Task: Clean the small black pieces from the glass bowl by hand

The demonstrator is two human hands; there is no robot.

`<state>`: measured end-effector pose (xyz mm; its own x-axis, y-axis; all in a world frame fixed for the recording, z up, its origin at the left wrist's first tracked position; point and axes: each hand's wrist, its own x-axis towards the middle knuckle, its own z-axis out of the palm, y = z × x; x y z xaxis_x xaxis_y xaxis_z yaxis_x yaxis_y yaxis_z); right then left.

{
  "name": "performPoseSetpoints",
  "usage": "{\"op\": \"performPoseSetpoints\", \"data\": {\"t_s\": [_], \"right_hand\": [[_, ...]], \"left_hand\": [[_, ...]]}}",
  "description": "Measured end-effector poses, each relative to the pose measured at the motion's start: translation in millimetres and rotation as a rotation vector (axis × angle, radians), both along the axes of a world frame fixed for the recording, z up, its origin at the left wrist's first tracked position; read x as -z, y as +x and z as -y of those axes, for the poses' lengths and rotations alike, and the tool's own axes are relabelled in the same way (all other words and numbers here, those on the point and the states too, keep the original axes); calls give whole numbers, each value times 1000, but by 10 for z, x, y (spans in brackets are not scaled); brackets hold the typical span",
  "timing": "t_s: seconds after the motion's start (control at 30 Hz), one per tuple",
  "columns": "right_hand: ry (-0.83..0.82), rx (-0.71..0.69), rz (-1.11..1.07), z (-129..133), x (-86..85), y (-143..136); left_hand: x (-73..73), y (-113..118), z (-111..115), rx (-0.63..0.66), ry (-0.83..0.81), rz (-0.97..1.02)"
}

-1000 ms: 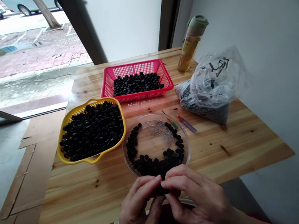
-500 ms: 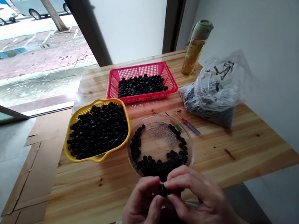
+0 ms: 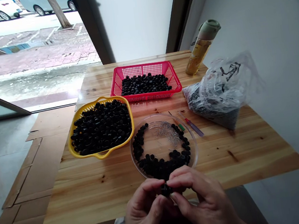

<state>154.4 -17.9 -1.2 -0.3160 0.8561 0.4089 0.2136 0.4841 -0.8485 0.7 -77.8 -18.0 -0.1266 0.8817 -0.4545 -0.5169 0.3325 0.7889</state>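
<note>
Between the fingertips of both hands is a small round black plastic part (image 3: pixel 165 189), just over the table's near edge. My left hand (image 3: pixel 146 207) pinches it from the left, thumb below and index finger above. My right hand (image 3: pixel 199 196) grips it from the right in the same way. Right beyond the fingers lies a clear round tray (image 3: pixel 195 149), with black knob-like pieces (image 3: pixel 155 166) heaped along its near side and up both edges. Thin silvery pins (image 3: pixel 169 133) are scattered in its far part. The fingers partly hide the held part.
A yellow basket (image 3: pixel 103 155) of black ring-like parts stands left, a red basket (image 3: pixel 147 97) of black caps behind. Two screwdrivers, one green-handled (image 3: pixel 180 126) and one purple-handled (image 3: pixel 195 128), lie right of the tray. Beyond are a plastic bag (image 3: pixel 218 97) and a bottle (image 3: pixel 201 48).
The whole view has shifted slightly, so the table things appear a little further right. Both hands stay together, with the black part turned slightly between the fingertips.
</note>
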Motion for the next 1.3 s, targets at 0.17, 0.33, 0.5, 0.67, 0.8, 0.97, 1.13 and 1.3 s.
{"op": "performPoseSetpoints", "data": {"t_s": [0.17,0.33,0.5,0.67,0.8,0.97,1.13,1.3], "right_hand": [[-2,-6,8,2,16,-2],[50,19,46,11,1,-22],[62,36,47,16,-10,-29],[-19,-12,-18,7,17,-13],[-66,-54,-47,-1,27,25],[-49,-57,-42,14,-1,32],[-4,-62,-28,34,-9,-3],[10,-52,-49,47,26,-9]], "left_hand": [[93,-57,3,57,67,64],[76,-36,26,9,-25,193],[16,-5,27,2,-67,228],[80,-42,13,-3,17,153],[168,-86,14,71,86,152],[118,-55,20,21,-18,221],[47,-30,44,-60,-195,281],[155,-48,53,-4,-127,337]]}}
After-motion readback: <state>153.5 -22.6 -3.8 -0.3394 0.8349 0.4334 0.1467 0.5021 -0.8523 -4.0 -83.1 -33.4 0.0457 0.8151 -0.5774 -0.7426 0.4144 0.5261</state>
